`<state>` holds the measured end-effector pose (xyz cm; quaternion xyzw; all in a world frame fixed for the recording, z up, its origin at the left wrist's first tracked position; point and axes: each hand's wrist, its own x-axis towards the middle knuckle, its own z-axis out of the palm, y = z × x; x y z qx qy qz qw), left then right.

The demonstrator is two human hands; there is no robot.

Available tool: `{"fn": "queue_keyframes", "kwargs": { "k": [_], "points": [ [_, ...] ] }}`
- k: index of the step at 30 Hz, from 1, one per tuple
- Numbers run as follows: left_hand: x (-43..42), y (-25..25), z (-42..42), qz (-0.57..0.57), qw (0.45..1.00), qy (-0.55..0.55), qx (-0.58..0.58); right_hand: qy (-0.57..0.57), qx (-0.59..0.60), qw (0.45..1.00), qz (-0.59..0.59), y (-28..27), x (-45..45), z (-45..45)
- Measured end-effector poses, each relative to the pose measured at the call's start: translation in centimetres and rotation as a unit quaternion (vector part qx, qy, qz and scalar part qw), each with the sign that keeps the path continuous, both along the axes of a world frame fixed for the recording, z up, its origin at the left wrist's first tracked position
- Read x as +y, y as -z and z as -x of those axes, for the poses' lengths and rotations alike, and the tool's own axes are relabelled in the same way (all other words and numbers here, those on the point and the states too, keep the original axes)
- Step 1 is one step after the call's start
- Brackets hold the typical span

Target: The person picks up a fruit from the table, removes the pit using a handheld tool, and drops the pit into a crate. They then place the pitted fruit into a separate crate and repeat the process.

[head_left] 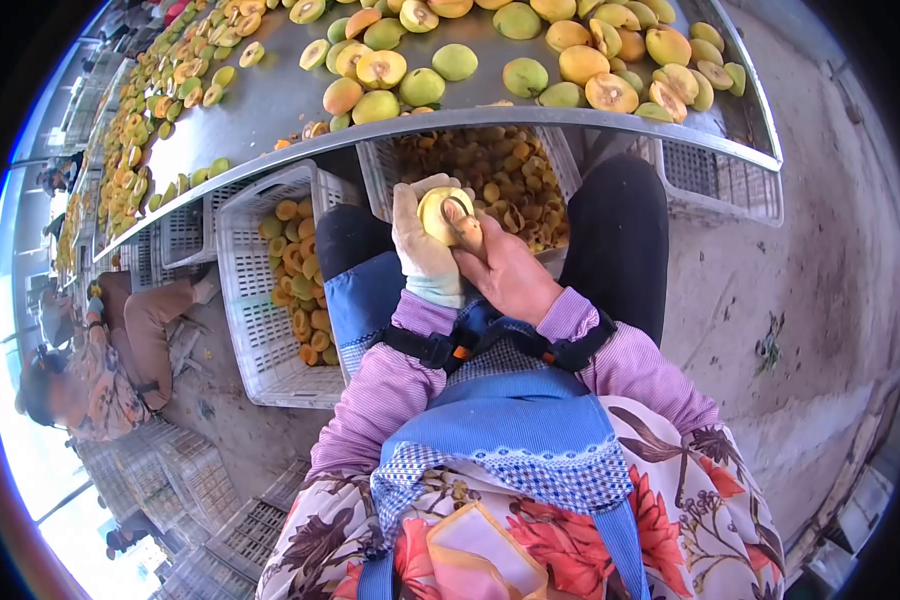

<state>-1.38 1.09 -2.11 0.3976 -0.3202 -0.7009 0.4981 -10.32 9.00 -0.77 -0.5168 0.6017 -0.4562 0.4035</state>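
My left hand (425, 235), in a pale glove, is closed around a yellow peach half (436, 216) above my lap. My bare right hand (513, 268) grips a pitting knife with a thin curved loop blade (454, 209). That loop rests against the cut face, around the reddish middle of the peach. The knife's handle is mostly hidden in my fingers. Just beyond my hands, between my knees, stands a white crate (378, 170) holding many orange-brown fruit pieces (505, 180).
A metal table (270, 85) carries many whole and halved peaches (585, 65); its raised rim runs just past my knees. A white crate (245, 290) of halves stands at my left, another crate (720, 180) at the right under the table. A seated person (100, 360) works farther left.
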Motion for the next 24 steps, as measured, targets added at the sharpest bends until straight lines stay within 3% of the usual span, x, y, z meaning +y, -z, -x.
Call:
{"fn": "queue_keyframes", "kwargs": {
  "k": [5,8,12,15,18,19,23,24],
  "points": [
    [-0.2,-0.8,0.2,0.051,0.995,-0.022,-0.087,-0.024,-0.032,0.999,-0.012,0.0,-0.4,0.3],
    [-0.1,-1.8,0.1,-0.005,0.997,-0.011,-0.074,-0.042,-0.035,0.998,-0.04,0.3,-0.4,0.5],
    [-0.2,-1.8,0.0,0.007,0.995,-0.006,-0.1,-0.047,0.003,0.997,-0.068,0.1,-0.4,0.5],
    [0.0,-1.4,0.1,0.075,0.987,-0.028,-0.14,-0.03,-0.009,0.999,-0.04,1.1,-0.1,0.1],
    [0.1,-1.4,0.3,0.252,0.924,-0.02,-0.285,-0.018,-0.03,0.999,-0.028,1.7,0.1,-0.1],
    [0.2,-2.1,0.6,0.118,0.977,-0.017,-0.176,-0.015,-0.025,0.999,-0.026,1.5,-0.1,0.1],
    [-0.8,-3.7,0.9,-0.079,0.995,0.037,-0.039,-0.014,-0.015,0.999,-0.039,0.6,0.0,0.4],
    [-1.1,-3.9,0.8,-0.062,0.994,0.065,-0.058,-0.014,-0.016,0.999,-0.044,0.3,-0.2,0.5]
  ]
}}
